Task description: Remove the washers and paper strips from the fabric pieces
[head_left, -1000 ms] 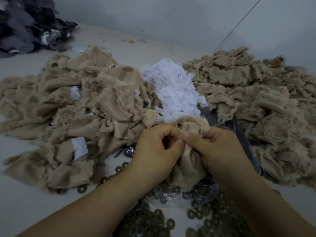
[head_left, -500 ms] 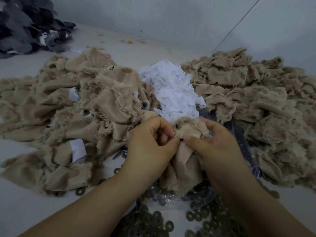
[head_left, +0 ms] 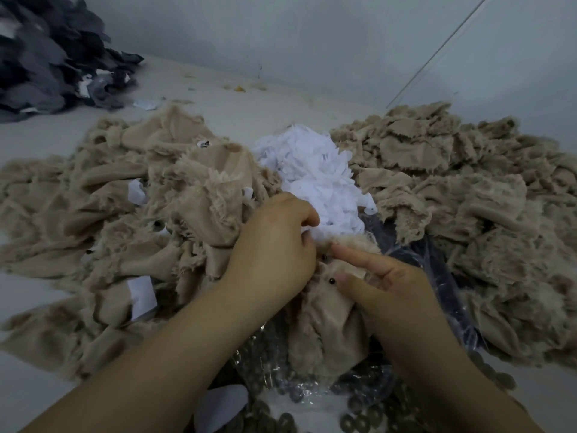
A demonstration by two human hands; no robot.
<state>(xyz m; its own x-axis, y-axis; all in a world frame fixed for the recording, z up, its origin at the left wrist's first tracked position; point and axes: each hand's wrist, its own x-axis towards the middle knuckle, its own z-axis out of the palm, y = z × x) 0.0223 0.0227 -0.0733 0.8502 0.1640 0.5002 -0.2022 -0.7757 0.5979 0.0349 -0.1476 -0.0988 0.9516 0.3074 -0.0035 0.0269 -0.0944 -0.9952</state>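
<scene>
No readable text, labels, brands or numbers; paper strips (head_left: pixel 315 179) look blank.

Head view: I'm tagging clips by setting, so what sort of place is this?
Probably a small garment or textile workshop's sorting bench. Big heaps of frayed beige fabric pieces cover a pale table, with a mound of white paper strips between them and loose washers on clear plastic nearest the person.

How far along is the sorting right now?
Done: the right fabric pile looks stripped, with a white paper heap and loose washers set aside. In hand: left hand and right hand grip one fabric piece. Left: the left pile, with paper strips showing.
</scene>
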